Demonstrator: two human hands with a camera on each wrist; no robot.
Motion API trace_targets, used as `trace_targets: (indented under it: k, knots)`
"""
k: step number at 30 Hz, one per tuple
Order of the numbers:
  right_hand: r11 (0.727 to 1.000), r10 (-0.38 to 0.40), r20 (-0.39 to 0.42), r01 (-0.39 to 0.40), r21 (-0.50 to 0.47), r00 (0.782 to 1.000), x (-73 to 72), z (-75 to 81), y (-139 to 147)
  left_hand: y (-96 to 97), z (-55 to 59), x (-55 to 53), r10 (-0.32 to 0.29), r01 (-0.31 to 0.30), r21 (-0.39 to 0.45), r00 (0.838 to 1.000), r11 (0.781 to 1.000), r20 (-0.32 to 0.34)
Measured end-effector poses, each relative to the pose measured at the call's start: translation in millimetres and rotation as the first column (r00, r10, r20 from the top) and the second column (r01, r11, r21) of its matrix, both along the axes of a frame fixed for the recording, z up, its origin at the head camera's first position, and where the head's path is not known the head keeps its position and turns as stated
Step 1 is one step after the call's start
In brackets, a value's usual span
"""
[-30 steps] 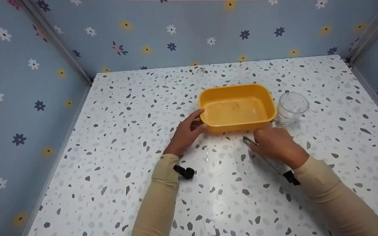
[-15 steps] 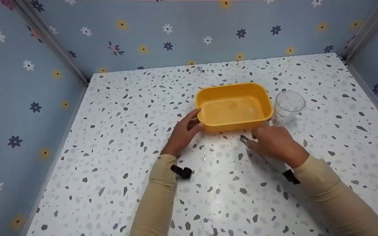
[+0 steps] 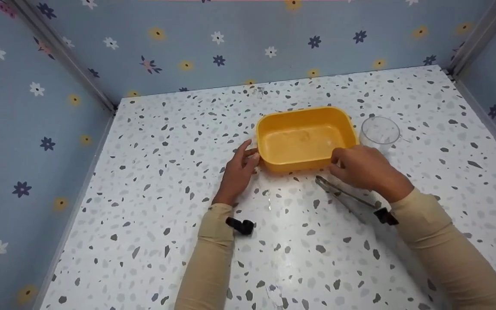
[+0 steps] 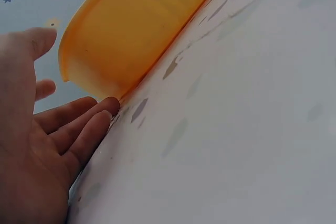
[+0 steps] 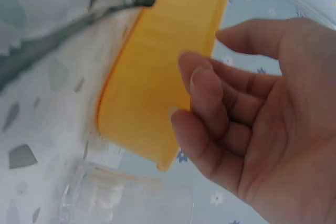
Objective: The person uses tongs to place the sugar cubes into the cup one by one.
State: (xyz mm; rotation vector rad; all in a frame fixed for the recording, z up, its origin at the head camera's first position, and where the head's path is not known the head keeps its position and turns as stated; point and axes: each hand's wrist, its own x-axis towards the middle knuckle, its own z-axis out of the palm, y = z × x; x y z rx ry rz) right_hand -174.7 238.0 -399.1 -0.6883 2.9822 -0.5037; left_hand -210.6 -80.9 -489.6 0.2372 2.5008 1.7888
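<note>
A yellow plastic tub (image 3: pixel 304 142) stands on the speckled table. My left hand (image 3: pixel 236 174) lies at its left end with fingers extended; in the left wrist view the fingertips (image 4: pixel 107 106) are right at the tub's lower edge. My right hand (image 3: pixel 362 168) is over the tub's front right corner. Its fingers curl loosely and hold nothing in the right wrist view. Below that hand lie slim metal tongs (image 3: pixel 347 193), their bent end toward the tub. A clear glass mug (image 3: pixel 375 128) stands right of the tub, partly hidden by my right hand.
Flowered blue panels (image 3: pixel 248 43) rise behind the table and along both sides. The white speckled tabletop (image 3: pixel 179 142) extends left of the tub and toward me. Both wrists carry small black camera mounts.
My right hand has let go of the tongs and risen toward the tub's corner, leaving them on the table. My left hand's fingers have come off the tub's rim and straightened beside it.
</note>
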Motion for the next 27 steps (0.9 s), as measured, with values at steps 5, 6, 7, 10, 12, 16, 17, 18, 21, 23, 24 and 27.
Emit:
trace_targets:
  k: [5, 6, 7, 10, 12, 16, 17, 18, 21, 23, 24, 27]
  knots:
    - [0.999, -0.011, 0.044, 0.013, -0.030, 0.999, -10.0, 10.6, 5.8, 1.4, 0.7, -1.4, 0.131, -0.142, 0.101, 0.986, 0.985, 0.105]
    - [0.999, -0.008, 0.038, 0.009, -0.032, 0.999, -12.1, 12.4, 5.3, 0.9, 2.2, -1.8, 0.154, -0.170, 0.124, 0.980, 0.978, 0.128]
    - [0.999, -0.004, 0.033, 0.006, -0.033, 0.999, -14.3, 14.0, 4.3, 0.1, 4.1, -2.3, 0.171, -0.195, 0.159, 0.974, 0.968, 0.151]
    - [0.999, 0.007, 0.019, -0.006, -0.037, 1.000, -20.0, 18.0, 1.4, -2.3, 11.4, -3.7, 0.200, -0.248, 0.235, 0.957, 0.940, 0.211]
    - [0.999, 0.007, 0.015, -0.006, -0.044, 1.000, -22.6, 19.7, 1.2, -3.2, 14.5, -4.8, 0.197, -0.260, 0.264, 0.950, 0.929, 0.241]
    - [0.998, -0.007, 0.027, 0.008, -0.054, 1.000, -27.8, 20.1, 3.7, -5.1, 18.9, -9.0, 0.167, -0.239, 0.301, 0.955, 0.923, 0.247]
    - [0.998, -0.009, 0.031, 0.011, -0.057, 0.999, -28.9, 19.7, 4.5, -5.7, 19.8, -9.8, 0.159, -0.230, 0.306, 0.958, 0.924, 0.240]
    - [0.998, -0.009, 0.036, 0.011, -0.057, 0.999, -30.2, 19.2, 5.1, -6.5, 20.6, -10.7, 0.155, -0.224, 0.308, 0.960, 0.925, 0.231]
    - [0.998, -0.016, 0.045, 0.019, -0.058, 0.999, -34.7, 19.2, 6.7, -8.6, 23.8, -14.8, 0.152, -0.205, 0.295, 0.970, 0.933, 0.191]
    - [0.998, -0.029, 0.040, 0.031, -0.060, 0.999, -38.3, 21.2, 7.5, -9.9, 27.2, -18.4, 0.151, -0.191, 0.252, 0.974, 0.949, 0.168]
    - [0.997, -0.036, 0.040, 0.038, -0.062, 0.999, -40.3, 22.7, 7.9, -10.6, 29.0, -20.6, 0.151, -0.184, 0.218, 0.976, 0.958, 0.159]
    - [0.996, -0.056, 0.039, 0.059, -0.069, 0.998, -48.0, 27.5, 7.9, -13.4, 35.4, -28.2, 0.154, -0.169, 0.094, 0.978, 0.981, 0.142]
